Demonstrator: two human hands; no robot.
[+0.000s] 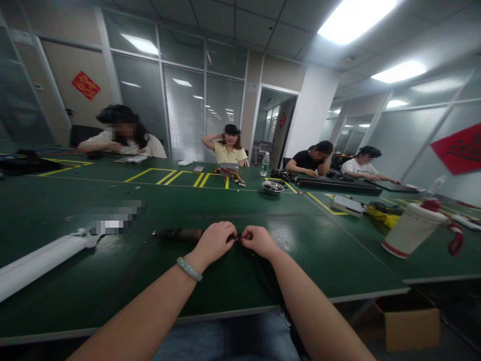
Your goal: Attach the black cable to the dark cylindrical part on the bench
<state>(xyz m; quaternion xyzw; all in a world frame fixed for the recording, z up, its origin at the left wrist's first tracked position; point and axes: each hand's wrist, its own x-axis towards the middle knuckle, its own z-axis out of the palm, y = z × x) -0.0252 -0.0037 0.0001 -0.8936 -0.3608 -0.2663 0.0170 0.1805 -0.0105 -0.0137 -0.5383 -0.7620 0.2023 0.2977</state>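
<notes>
An electric screwdriver [190, 234] with a dark, slim body lies on the green table, its tip pointing left. My left hand [216, 240], with a pale bangle at the wrist, is closed around the tool's rear end. Close against it, my right hand [260, 241] pinches the end of a black cable [263, 273], which runs down toward the table's front edge. The fingertips of both hands nearly meet at the joint between tool and cable. They hide most of that joint, so I cannot tell whether the cable is plugged in.
A white arm-like stand [48, 258] with a blurred screen lies at left. Across the green table [180, 296] are a metal bowl [273, 188], a bundle of wires [231, 175] and a water bottle [265, 164]. A white cup [411, 230] stands right. Several people sit opposite.
</notes>
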